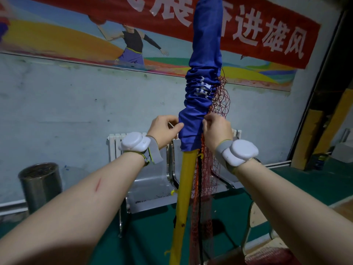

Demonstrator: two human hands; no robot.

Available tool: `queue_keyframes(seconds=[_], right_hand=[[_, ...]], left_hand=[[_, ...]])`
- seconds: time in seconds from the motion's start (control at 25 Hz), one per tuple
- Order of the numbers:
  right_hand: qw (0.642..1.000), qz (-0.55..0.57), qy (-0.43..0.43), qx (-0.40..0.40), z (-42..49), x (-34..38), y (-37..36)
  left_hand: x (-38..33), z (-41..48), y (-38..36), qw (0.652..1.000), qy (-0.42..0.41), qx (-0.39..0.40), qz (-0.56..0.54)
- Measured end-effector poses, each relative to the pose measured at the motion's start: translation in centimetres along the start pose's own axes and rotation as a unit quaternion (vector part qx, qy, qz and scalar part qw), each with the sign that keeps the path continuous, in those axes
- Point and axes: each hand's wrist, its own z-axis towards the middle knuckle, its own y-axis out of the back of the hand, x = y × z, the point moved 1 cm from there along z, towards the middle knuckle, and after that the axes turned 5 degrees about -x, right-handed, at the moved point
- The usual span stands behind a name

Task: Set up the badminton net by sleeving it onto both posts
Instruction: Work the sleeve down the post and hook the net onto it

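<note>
**Sleeve bunched on upper post, both hands at its hem**

Your left hand [164, 129] pinches the left edge of the blue sleeve [200, 100]. Your right hand [216, 131] pinches the right edge, beside the red mesh [219, 98]. The sleeve sits bunched on the upper yellow post [183, 192], its hem just below your hands, with bare post beneath. Loose mesh hangs along the post's right side. A metal bench [152, 184] stands close behind the post, with a radiator [114, 148] on the wall behind it. A steel bin [40, 186] stands well apart on the left. Open green floor [309, 175] lies to the right.
</note>
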Motion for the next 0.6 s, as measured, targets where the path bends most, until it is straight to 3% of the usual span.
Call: queue_keyframes(seconds=[0.2, 0.44, 0.52, 0.6], right_hand=[[0.996, -0.061, 0.038, 0.051, -0.3, -1.2, -0.1], [0.98, -0.097, 0.056, 0.165, -2.2, -3.6, -1.5], [0.983, -0.065, 0.048, 0.164, -1.6, -3.8, -1.2], [0.992, 0.006, 0.021, 0.124, -0.6, -3.5, -0.7]], left_hand=[[0.7, -0.7, -0.6, 0.995, -0.021, 0.008, 0.099], [1.9, -2.7, -1.6, 0.956, 0.031, 0.157, 0.244], [1.6, -2.7, -1.5, 0.962, 0.046, 0.143, 0.227], [0.7, -2.4, -1.1, 0.985, 0.059, 0.066, 0.148]])
